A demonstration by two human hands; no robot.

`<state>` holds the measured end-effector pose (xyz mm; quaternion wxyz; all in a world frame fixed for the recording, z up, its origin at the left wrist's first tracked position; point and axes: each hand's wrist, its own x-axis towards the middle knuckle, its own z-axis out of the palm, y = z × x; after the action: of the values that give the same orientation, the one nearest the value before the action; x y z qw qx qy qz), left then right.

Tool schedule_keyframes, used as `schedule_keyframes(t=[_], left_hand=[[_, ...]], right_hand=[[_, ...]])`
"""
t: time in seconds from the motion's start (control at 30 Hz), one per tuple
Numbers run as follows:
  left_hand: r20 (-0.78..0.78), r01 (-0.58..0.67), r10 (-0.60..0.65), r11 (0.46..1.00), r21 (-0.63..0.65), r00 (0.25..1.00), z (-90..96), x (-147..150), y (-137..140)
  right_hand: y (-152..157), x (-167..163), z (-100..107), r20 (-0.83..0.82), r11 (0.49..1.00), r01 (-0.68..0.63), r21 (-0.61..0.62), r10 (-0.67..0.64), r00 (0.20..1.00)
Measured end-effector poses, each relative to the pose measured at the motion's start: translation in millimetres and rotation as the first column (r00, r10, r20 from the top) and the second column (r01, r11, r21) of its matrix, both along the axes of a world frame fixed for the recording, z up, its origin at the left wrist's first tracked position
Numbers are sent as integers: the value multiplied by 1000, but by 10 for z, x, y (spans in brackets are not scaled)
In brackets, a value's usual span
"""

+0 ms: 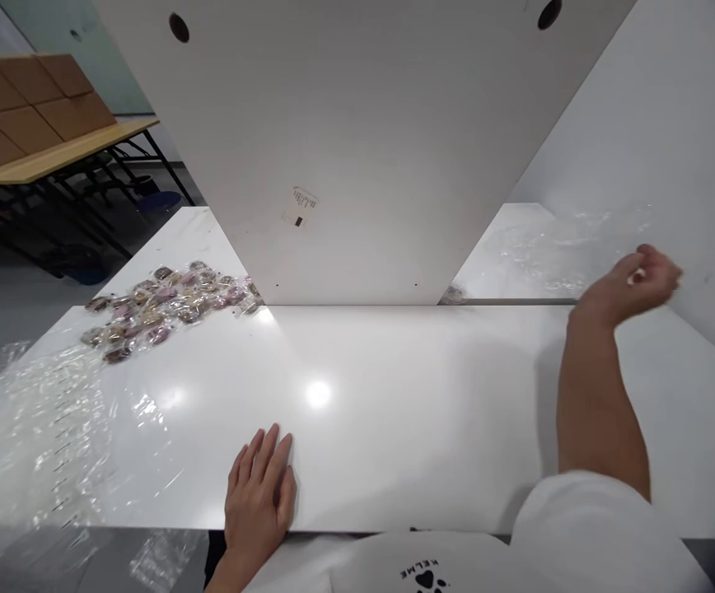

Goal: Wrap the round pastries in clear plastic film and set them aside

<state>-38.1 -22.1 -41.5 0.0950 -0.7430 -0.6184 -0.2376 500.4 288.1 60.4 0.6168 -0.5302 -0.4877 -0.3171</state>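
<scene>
Left hand (259, 498): palm down on white tabletop (382, 428), fingers extended, gripping nothing. Right hand (633, 284): well apart from the left, raised at far right, fingers curled; whether it pinches anything, I cannot tell. Clear plastic film (536, 247): crumpled, just beside the right hand. Wrapped pieces (165, 305): pink, tan, brown; loose spread left of the upright white panel (357, 132). Clear plastic bags (30, 436): layered flat, near left edge. Condition, by my judgement: individual wrapping done; spread pieces unbagged, no filled bag in view.
</scene>
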Motion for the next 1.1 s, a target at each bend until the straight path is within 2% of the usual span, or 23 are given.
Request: schedule_keyframes(t=[0.03,0.1,0.17,0.2,0.23,0.27,0.33,0.4,0.47,0.53,0.6,0.67,0.7,0.73,0.77,0.83,0.9,0.93,0.97,1.0,1.03,1.07,1.1], left_hand=[[8,3,-3,1000,5,1000,-9,-1,0],[37,8,-8,1000,8,999,-29,3,1],[93,3,-2,1000,-12,996,-37,16,1],[135,-4,9,999,-35,991,-28,26,2],[190,-11,23,998,-65,982,-8,35,2],[258,-16,43,994,-104,965,27,42,3],[452,-12,104,979,-204,886,142,41,9],[696,68,205,937,-343,688,299,7,22],[861,274,358,842,-465,361,459,-71,37],[846,523,531,708,-475,49,585,-189,49],[752,659,642,633,-406,-153,655,-326,52],[686,685,674,637,-354,-273,672,-443,45],[670,682,673,650,-334,-314,667,-479,38],[660,679,668,662,-317,-343,656,-497,31],[655,680,664,668,-302,-361,641,-494,25],[642,694,669,661,-285,-374,607,-433,23],[629,728,699,619,-295,-340,576,-328,47],[636,738,707,600,-310,-308,562,-273,74],[658,731,703,594,-335,-269,550,-223,112],[698,703,681,607,-371,-221,539,-178,163],[750,652,642,639,-409,-159,530,-139,229],[803,584,590,682,-440,-84,521,-103,308],[844,513,537,724,-460,-2,512,-64,399]], right_hand=[[-240,-105,89,-33,1000,22,17,-22,999],[-811,-511,202,-10,998,-19,-67,18,1000],[-1417,-1143,190,26,969,-162,-188,169,985],[-1701,-1505,137,0,919,-287,-271,298,955],[-1960,-1875,62,-87,839,-426,-338,423,902],[-2191,-2236,-28,-202,733,-565,-378,531,823],[-2569,-2881,-207,-470,498,-793,-352,638,610],[-2851,-3382,-337,-698,290,-935,-202,627,345],[-3063,-3722,-402,-817,118,-992,-45,567,104],[-3223,-3907,-420,-863,-82,-996,35,500,-71],[-3337,-3960,-409,-887,-332,-943,33,424,-181],[-3409,-3922,-379,-908,-589,-808,-7,342,-241],[-3432,-3885,-357,-916,-691,-723,-17,300,-266],[-3449,-3841,-330,-920,-762,-648,-4,257,-296],[-3462,-3795,-298,-917,-805,-592,37,208,-340],[-3481,-3690,-218,-874,-821,-539,188,111,-473],[-3481,-3537,-125,-806,-818,-504,277,89,-586],[-3466,-3431,-82,-800,-826,-508,245,123,-587],[-3436,-3302,-48,-822,-815,-557,160,203,-533],[-3389,-3154,-34,-856,-751,-660,22,327,-400],[-3322,-2995,-45,-870,-591,-791,-156,462,-173],[-3236,-2833,-89,-831,-324,-878,-353,540,135],[-3134,-2682,-166,-734,-1,-849,-529,503,457]])
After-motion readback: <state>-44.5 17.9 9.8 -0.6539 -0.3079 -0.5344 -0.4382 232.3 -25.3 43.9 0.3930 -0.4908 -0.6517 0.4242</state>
